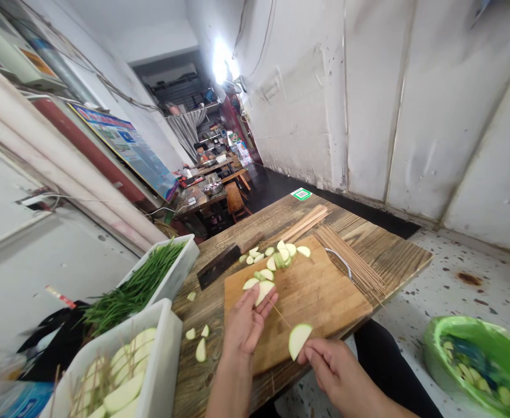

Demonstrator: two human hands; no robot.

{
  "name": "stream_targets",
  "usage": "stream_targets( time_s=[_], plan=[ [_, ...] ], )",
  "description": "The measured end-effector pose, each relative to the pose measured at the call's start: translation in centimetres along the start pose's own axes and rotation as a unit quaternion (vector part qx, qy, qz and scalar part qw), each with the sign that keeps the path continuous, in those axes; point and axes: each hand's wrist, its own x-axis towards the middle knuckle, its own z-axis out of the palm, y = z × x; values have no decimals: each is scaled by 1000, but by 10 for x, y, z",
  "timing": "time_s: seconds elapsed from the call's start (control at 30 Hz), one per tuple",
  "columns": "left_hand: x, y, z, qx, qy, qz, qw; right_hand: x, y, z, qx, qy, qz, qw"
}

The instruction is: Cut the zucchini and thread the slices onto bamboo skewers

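Observation:
My left hand (245, 322) holds a pale half-moon zucchini slice (264, 291) between thumb and fingers, above the near left of a wooden cutting board (316, 296). A thin bamboo skewer (281, 315) runs from that hand down to a second half-moon zucchini slice (300, 341). Pinched at its lower edge, this second slice is in my right hand (331, 366), just off the board's front edge. Whether the skewer passes right through either slice is hard to make out. Several cut zucchini pieces (279, 258) lie at the board's far left.
A dark cleaver (218, 266) lies left of the board. Bamboo skewers form two bundles (305, 223) (351, 255) beyond and right of it. At left stand a white bin (168, 348) with skewered slices and another with green stalks (150, 273). A green-lined bucket (433, 348) sits on the floor.

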Motion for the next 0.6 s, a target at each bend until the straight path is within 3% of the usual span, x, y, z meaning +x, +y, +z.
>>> stream_targets(
  time_s=[0.6],
  plan=[
    [-3, -4, 7, 6, 3, -16, 1000, 2, 5, 4, 37, -9, 24, 999]
  ],
)
